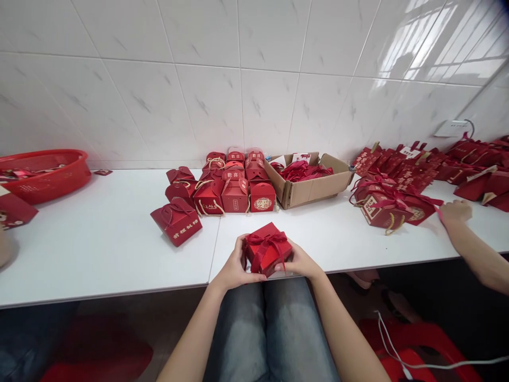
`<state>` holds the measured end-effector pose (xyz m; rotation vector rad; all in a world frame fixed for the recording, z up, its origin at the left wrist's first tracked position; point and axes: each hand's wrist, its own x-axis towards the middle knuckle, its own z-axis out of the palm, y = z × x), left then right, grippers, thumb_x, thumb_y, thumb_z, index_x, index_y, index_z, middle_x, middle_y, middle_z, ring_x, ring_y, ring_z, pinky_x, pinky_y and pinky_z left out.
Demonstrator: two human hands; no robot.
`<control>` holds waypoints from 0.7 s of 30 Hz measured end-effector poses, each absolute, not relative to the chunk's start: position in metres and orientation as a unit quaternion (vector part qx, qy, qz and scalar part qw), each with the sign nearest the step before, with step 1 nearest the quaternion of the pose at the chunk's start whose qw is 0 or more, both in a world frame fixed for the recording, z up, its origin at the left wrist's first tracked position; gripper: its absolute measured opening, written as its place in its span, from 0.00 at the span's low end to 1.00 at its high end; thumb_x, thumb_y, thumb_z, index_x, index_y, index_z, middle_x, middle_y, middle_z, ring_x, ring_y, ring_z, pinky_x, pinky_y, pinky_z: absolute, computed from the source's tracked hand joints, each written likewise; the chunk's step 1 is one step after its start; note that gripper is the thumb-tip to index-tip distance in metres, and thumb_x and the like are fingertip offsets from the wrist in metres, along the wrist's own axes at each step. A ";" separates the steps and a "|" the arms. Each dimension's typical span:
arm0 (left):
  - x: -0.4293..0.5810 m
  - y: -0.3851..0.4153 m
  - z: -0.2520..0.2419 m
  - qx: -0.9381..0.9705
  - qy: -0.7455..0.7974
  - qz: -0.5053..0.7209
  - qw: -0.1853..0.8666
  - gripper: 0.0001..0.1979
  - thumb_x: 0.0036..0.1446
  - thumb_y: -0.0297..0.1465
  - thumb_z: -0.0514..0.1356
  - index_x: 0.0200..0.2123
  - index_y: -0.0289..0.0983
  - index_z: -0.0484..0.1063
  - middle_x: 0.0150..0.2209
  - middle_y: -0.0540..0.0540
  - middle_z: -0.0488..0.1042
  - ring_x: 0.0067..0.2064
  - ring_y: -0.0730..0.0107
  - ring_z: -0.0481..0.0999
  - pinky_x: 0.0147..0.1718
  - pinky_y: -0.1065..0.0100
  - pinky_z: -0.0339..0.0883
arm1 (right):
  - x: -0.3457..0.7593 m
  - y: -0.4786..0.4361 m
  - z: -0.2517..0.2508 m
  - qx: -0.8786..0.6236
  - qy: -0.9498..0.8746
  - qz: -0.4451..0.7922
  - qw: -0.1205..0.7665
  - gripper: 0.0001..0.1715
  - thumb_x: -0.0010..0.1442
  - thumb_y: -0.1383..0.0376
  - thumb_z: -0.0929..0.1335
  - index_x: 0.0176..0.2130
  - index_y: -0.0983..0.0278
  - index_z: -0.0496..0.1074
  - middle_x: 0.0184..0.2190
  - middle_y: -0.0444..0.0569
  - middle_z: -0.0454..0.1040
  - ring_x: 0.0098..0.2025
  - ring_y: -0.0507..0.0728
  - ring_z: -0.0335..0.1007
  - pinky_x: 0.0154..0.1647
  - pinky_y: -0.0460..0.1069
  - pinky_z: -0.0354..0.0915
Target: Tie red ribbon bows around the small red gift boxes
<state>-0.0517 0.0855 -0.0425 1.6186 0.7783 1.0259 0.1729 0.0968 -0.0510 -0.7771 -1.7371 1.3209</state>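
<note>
- Small red gift box (pixel 267 249) with a red ribbon bow (pixel 265 243) on top is sitting at the near edge of the counter (pixel 107 239), directly between both hands.
- Left hand (pixel 234 268) is gripping the box's left side, fingers wrapping its lower corner.
- Right hand (pixel 299 261) is gripping the right side, fingertips touching a ribbon tail; both hands equally close.
- Box is turned corner-on toward the person, no clear long axis.
- Beyond the hands: cluster of finished red boxes (pixel 222 193); just right of it an open cardboard carton (pixel 314 183) holding red ribbons.
- Far right of the hands: another person's hand (pixel 455 211) is touching a pile of flat red boxes (pixel 392 199).
- Far left: red basket (pixel 43 172).
</note>
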 end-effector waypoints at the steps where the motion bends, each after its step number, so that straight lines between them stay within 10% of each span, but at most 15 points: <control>1: -0.052 0.086 -0.042 0.672 0.329 0.428 0.508 0.49 0.35 0.33 0.73 0.56 0.41 0.47 0.56 0.37 0.59 0.59 0.50 0.62 0.58 0.51 0.57 | 0.173 0.096 -0.051 -0.313 -0.682 0.521 0.407 0.50 0.45 0.59 0.76 0.62 0.59 0.56 0.58 0.52 0.65 0.57 0.63 0.65 0.58 0.58 0.62; 8: -0.053 0.084 -0.044 0.675 0.324 0.436 0.500 0.46 0.39 0.33 0.72 0.58 0.40 0.49 0.57 0.37 0.60 0.60 0.50 0.62 0.60 0.51 0.54 | 0.173 0.093 -0.054 -0.326 -0.652 0.527 0.437 0.52 0.43 0.61 0.77 0.62 0.59 0.55 0.58 0.55 0.63 0.58 0.63 0.63 0.58 0.57 0.62; 15: -0.055 0.084 -0.045 0.689 0.299 0.443 0.489 0.60 0.39 0.38 0.72 0.65 0.49 0.32 0.67 0.39 0.37 0.67 0.48 0.47 0.64 0.49 0.42 | 0.176 0.091 -0.051 -0.329 -0.698 0.467 0.432 0.61 0.43 0.60 0.77 0.66 0.57 0.45 0.67 0.54 0.47 0.67 0.63 0.46 0.67 0.59 0.47; 21: -0.056 0.082 -0.046 0.676 0.331 0.466 0.465 0.52 0.38 0.37 0.72 0.61 0.45 0.43 0.62 0.37 0.49 0.61 0.49 0.57 0.59 0.49 0.56 | 0.180 0.089 -0.054 -0.301 -0.696 0.497 0.421 0.55 0.52 0.58 0.72 0.67 0.54 0.40 0.68 0.50 0.45 0.68 0.62 0.44 0.67 0.58 0.47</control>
